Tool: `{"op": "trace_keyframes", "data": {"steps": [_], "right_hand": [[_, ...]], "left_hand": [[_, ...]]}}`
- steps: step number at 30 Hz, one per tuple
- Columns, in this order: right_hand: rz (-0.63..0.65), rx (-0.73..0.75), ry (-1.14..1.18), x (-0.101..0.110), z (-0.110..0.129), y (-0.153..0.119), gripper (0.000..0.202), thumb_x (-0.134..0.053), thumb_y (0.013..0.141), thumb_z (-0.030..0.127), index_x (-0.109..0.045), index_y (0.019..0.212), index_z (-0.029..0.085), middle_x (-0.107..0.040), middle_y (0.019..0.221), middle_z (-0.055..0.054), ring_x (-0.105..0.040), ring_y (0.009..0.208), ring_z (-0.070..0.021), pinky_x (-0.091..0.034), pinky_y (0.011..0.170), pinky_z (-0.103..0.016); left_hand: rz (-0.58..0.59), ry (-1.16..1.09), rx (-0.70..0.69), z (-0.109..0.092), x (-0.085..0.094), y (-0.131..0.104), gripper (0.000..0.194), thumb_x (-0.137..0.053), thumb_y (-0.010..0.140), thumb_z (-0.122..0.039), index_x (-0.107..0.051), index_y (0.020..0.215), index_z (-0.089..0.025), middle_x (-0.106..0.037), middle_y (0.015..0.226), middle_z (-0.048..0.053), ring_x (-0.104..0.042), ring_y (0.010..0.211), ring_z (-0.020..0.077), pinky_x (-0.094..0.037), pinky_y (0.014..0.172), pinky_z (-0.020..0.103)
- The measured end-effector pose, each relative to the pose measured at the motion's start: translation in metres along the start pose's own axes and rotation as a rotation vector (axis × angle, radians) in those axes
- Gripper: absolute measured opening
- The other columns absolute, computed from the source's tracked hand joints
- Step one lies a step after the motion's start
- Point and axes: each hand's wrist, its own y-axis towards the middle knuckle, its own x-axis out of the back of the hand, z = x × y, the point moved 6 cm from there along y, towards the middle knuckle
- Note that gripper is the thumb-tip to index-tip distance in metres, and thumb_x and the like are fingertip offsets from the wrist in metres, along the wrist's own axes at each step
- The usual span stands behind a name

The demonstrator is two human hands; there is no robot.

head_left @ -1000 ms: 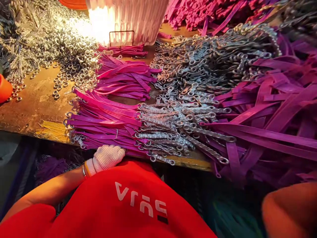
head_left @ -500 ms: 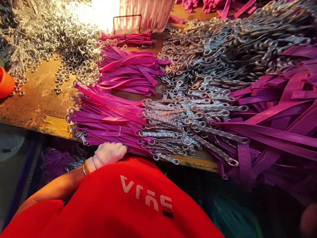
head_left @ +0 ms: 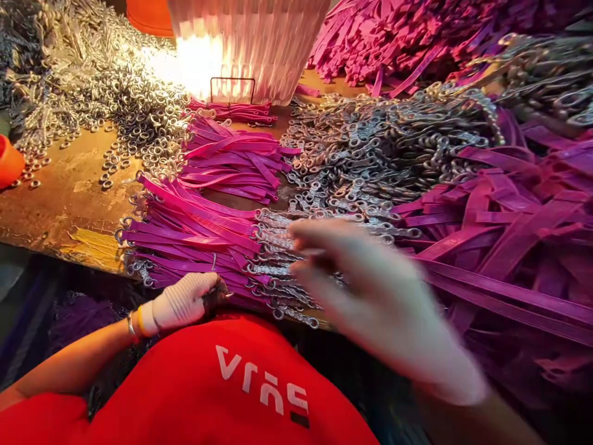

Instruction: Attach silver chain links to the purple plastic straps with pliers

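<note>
My left hand [head_left: 181,301], in a white knitted glove, is closed around a dark object [head_left: 215,296] with a small pale tip; its kind is unclear. It is at the front edge of the table, beside flat magenta straps [head_left: 194,241] with metal rings at their ends. My right hand [head_left: 370,290], pale and blurred by motion, is over twisted metal pieces with ringed ends [head_left: 278,266]. Its thumb and forefinger are apart, and nothing shows between them. The hand hides part of the metal pieces.
A large heap of metal pieces [head_left: 384,136] lies behind, with loose purple straps [head_left: 519,216] at right. Small rings [head_left: 139,123] are piled at left near an orange container [head_left: 8,162]. A ribbed translucent bin [head_left: 278,55] stands at the back beside more magenta straps [head_left: 398,37].
My right hand has come in from the lower right corner to above the metal pieces. My left hand has shifted slightly left, and more of the dark object shows. The camera view has tilted up.
</note>
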Motion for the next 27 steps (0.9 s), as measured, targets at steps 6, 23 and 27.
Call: {"op": "trace_keyframes", "data": {"steps": [6,23,27], "right_hand": [[0.292,-0.014,0.220,-0.081,-0.002,-0.020,0.035,-0.056,0.092,0.015,-0.054,0.127,0.023,-0.068,0.104,-0.006,-0.066,0.092,-0.0186,-0.056,0.081,-0.031],[0.090,-0.042,-0.411,-0.078,-0.029,0.020,0.022,-0.043,0.093,0.017,-0.065,0.093,0.017,-0.065,0.079,-0.007,-0.060,0.068,-0.0205,-0.040,0.063,-0.031],[0.034,-0.006,-0.520,-0.070,-0.032,0.044,0.021,-0.047,0.090,0.024,-0.064,0.079,0.017,-0.065,0.072,-0.007,-0.056,0.062,-0.0187,-0.029,0.058,-0.031]], "left_hand": [[0.219,-0.682,0.034,-0.032,0.017,0.005,0.041,-0.054,0.091,-0.049,-0.049,0.068,-0.016,-0.043,0.053,-0.004,-0.034,0.045,0.0074,-0.026,0.042,0.022],[-0.378,-0.058,-0.257,-0.051,0.070,0.058,0.014,-0.047,0.086,-0.023,-0.058,0.080,-0.016,-0.064,0.081,0.005,-0.054,0.073,0.0163,-0.047,0.071,0.030],[-0.324,-0.254,-0.185,-0.057,0.093,0.076,0.016,-0.049,0.084,-0.029,-0.053,0.074,-0.017,-0.056,0.070,0.001,-0.048,0.062,0.0116,-0.039,0.056,0.023]]}}
